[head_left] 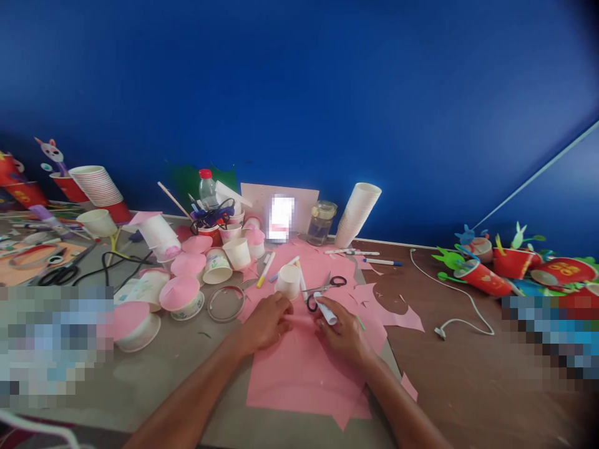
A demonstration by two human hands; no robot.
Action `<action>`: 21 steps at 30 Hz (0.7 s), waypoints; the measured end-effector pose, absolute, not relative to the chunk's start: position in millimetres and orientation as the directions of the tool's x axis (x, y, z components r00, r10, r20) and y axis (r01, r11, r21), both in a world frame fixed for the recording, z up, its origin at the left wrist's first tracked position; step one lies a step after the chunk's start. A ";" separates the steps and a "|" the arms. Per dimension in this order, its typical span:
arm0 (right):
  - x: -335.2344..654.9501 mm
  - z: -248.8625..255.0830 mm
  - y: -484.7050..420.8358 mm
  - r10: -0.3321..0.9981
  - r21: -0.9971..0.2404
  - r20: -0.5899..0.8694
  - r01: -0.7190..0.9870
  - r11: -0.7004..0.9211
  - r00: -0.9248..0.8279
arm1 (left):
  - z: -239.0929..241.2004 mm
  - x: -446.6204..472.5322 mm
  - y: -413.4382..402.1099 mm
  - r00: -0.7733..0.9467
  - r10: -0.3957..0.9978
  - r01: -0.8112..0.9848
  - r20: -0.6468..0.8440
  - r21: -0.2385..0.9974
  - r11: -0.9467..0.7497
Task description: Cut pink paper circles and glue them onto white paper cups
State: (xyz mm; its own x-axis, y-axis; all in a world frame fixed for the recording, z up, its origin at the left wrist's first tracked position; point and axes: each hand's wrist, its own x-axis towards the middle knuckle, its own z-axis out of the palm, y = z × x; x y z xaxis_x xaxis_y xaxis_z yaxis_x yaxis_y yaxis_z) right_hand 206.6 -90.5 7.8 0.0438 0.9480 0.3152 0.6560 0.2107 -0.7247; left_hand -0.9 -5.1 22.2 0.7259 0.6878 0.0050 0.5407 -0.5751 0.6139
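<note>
My left hand (266, 322) rests on a large pink paper sheet (304, 368), fingers curled against it beside an upturned white paper cup (288, 281). Whether those fingers pinch anything I cannot make out. My right hand (344, 330) is closed round a white glue stick (324, 308) whose tip points up and to the left. Black-handled scissors (325, 289) lie on the paper just beyond the glue stick, close to both hands.
Pink-topped paper cups (180, 298) crowd the left of the table, with a clear ring (226, 303), black scissors (60, 274) and cables. A tall cup stack (358, 214), a jar (321, 222) and markers (358, 252) stand behind. Red decorated cups (486, 277) and a white cable (461, 299) lie right.
</note>
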 end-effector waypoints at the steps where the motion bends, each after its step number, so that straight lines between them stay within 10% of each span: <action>1: 207.5 7.6 -90.0 0.951 -0.774 0.300 0.601 0.200 0.069 | 22.1 -0.9 -4.9 0.715 0.699 0.534 -0.003 0.648 -0.543; 9: 203.2 9.1 -85.1 0.972 -0.972 0.175 0.183 0.146 0.156 | 22.2 1.9 -3.7 0.709 0.702 0.276 -0.062 0.941 -0.196; 21: 195.5 10.5 -85.4 0.979 -0.991 0.136 0.033 0.133 0.152 | 35.1 6.8 -4.3 0.611 0.783 0.012 -0.112 0.991 0.132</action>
